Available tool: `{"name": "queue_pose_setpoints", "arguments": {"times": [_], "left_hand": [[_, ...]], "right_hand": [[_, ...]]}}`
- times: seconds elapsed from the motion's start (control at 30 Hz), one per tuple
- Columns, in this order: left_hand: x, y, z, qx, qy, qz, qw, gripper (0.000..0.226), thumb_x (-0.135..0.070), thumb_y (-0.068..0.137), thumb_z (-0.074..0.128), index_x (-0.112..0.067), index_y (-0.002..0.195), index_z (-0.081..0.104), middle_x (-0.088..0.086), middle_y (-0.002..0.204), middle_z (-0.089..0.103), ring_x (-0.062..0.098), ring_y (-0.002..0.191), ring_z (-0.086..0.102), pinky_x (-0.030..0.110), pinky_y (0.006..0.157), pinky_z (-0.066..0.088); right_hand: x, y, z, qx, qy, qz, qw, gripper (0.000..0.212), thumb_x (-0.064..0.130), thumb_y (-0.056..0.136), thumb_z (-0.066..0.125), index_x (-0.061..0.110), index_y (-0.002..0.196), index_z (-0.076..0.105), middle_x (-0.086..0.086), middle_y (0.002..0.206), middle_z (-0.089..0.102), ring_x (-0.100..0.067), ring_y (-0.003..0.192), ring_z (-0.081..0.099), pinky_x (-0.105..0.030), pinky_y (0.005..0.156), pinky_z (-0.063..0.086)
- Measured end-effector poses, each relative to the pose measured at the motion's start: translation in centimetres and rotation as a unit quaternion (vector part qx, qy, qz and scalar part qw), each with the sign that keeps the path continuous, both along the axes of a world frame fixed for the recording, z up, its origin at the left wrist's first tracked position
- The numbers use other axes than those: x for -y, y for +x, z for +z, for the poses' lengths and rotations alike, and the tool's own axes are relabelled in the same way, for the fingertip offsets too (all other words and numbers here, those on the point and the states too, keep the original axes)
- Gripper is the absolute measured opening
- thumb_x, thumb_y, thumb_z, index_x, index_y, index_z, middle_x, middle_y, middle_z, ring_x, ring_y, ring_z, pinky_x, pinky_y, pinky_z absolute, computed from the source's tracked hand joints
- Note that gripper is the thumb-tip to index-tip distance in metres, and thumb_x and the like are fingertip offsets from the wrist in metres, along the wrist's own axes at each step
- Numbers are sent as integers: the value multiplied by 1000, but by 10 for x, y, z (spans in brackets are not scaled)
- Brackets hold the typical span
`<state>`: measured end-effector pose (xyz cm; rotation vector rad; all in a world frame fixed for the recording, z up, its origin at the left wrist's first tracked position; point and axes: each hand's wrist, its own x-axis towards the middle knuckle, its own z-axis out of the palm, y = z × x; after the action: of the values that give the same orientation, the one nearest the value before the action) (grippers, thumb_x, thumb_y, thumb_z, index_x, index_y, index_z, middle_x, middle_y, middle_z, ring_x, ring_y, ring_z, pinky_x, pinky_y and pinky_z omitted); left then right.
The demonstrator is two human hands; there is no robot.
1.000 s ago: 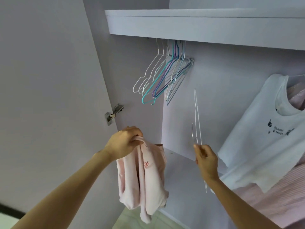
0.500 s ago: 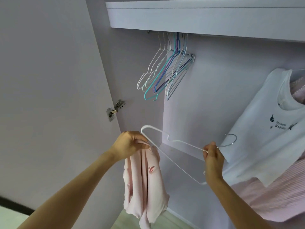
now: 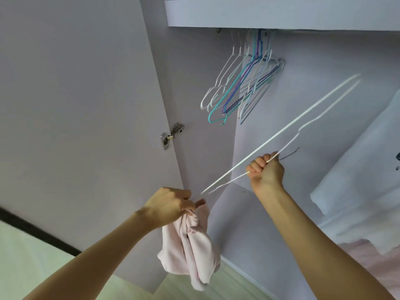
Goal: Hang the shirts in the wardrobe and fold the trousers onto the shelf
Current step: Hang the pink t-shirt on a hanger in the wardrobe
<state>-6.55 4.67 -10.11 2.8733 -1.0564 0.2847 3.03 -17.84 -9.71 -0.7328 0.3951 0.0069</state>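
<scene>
My left hand [image 3: 171, 205] grips the bunched top of a pale pink shirt [image 3: 190, 247], which hangs down in front of the wardrobe's lower left. My right hand [image 3: 265, 171] is fisted round the neck of a white wire hanger [image 3: 281, 131]. The hanger slants from upper right down to lower left, and its low end reaches into the shirt at my left hand. Its grey hook [image 3: 290, 154] pokes out to the right of my fist.
Several empty hangers, white, teal, purple and blue [image 3: 242, 83], hang from the rail under the top shelf [image 3: 281, 14]. A white printed T-shirt [image 3: 357, 169] hangs at the right above pink fabric [image 3: 368, 260]. The open door [image 3: 75, 105] with its hinge [image 3: 172, 137] stands at the left.
My right hand has swung the hanger so its far end points up to the right and its near end meets the pink shirt. The view has tilted downward.
</scene>
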Motion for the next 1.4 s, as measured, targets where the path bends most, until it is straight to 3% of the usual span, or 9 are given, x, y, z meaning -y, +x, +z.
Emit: {"name": "queue_pose_setpoints", "arguments": {"times": [0.13,0.33,0.47,0.57,0.73,0.9,1.03,1.1,1.4], "left_hand": [[-8,-10,0,18,8,18,1000,21,-19,59,89,-25,60,69,-3,52,46,16,41,46,15,38,28],[-24,-16,18,75,-29,74,994,15,-7,63,82,-18,65,71,2,54,48,19,42,47,15,41,26],[-37,-19,26,117,-72,150,979,17,-7,72,57,-15,67,72,0,56,56,20,49,55,17,44,35],[-47,-24,24,127,-62,183,973,5,-12,69,68,-14,66,72,-2,59,63,19,54,60,21,51,46],[-56,-25,23,79,-30,222,971,18,-26,74,77,-12,66,69,-1,62,63,21,59,61,25,41,46],[-48,-16,24,-19,25,272,962,30,-36,99,39,-14,102,59,0,118,52,32,81,61,32,61,39],[-42,-10,12,-207,-50,316,924,32,-35,100,34,-17,74,37,-5,70,46,25,74,50,31,63,31],[-41,-7,7,-292,-107,319,895,37,-33,99,36,-19,66,33,-7,66,42,17,68,43,28,62,30],[-22,7,9,-324,-205,350,855,49,-48,87,58,-15,57,37,-5,59,37,10,54,33,20,50,28]], "right_hand": [[-25,6,-2,-10,-23,62,998,43,28,102,23,20,59,21,7,41,19,-7,29,14,-15,35,13],[-69,-1,-42,-20,-232,125,964,43,31,102,25,21,61,21,12,34,21,-4,27,15,-16,33,14],[-68,-7,-72,31,-396,70,915,48,24,102,27,18,55,29,-1,50,35,-15,47,33,-26,52,26],[-64,1,-62,57,-447,0,893,47,19,102,27,14,56,34,-6,60,44,-22,64,42,-30,63,31],[-64,17,-12,167,-488,-82,853,34,13,101,31,2,74,48,-16,73,50,-19,73,42,-28,65,32],[-72,21,19,241,-506,-105,822,34,11,100,31,-7,84,54,-29,83,60,-36,78,56,-39,75,40],[-70,27,31,254,-498,-101,823,30,14,101,29,4,83,51,-13,79,54,-22,76,49,-39,76,42],[-65,30,28,247,-486,-96,833,29,15,101,29,6,83,50,-9,81,53,-19,77,48,-30,71,39],[-37,36,-4,202,-498,-79,840,32,34,90,22,25,60,29,-7,69,43,-20,69,39,-32,67,32]]}}
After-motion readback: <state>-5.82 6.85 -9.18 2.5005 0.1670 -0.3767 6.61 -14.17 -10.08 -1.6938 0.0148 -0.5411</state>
